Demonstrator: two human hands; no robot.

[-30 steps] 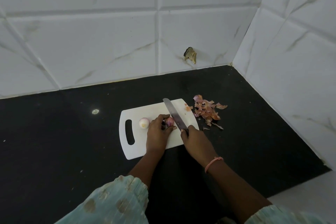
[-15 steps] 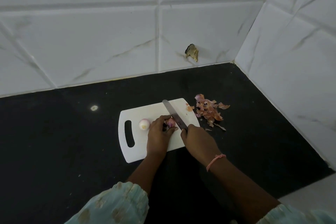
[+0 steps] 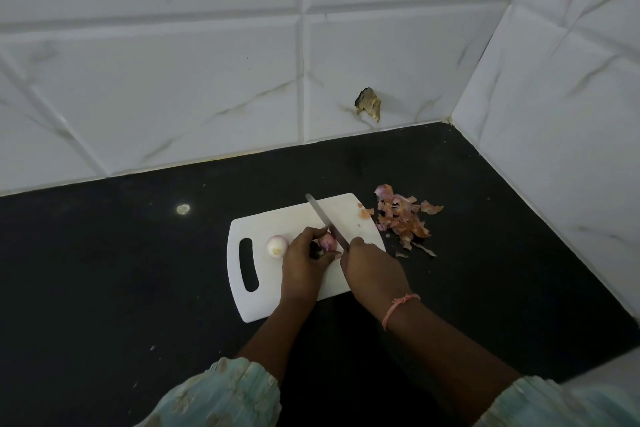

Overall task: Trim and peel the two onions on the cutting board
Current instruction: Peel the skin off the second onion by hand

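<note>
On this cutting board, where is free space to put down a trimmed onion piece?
Free: the far strip of the cutting board between its handle slot and the knife. Crowded: the middle, where the left hand holds one onion, beside the other onion. Onion skins border the right edge.

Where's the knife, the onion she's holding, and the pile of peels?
knife (image 3: pixel 323 216): head view, middle of the blade.
held onion (image 3: pixel 328 241): head view, its pink side.
pile of peels (image 3: pixel 401 218): head view, centre of the heap.

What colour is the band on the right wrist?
Pink-orange wrist band, seen in the head view.
</note>
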